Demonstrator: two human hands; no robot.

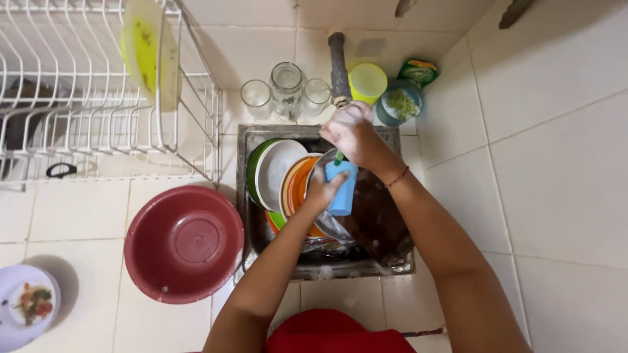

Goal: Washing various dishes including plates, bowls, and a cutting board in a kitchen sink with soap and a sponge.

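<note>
Where the head camera looks down over the sink, the left hand is clamped around a blue cup, gripping its left side, held above the stacked dishes. Directly above the cup, the soapy right hand is closed on a green-handled brush that enters the cup's mouth. White and orange plates stand on edge in the sink, just left of the cup. A red basin rests on the tiled tabletop, left of the sink. Glass jars stand behind the sink, near the tap.
</note>
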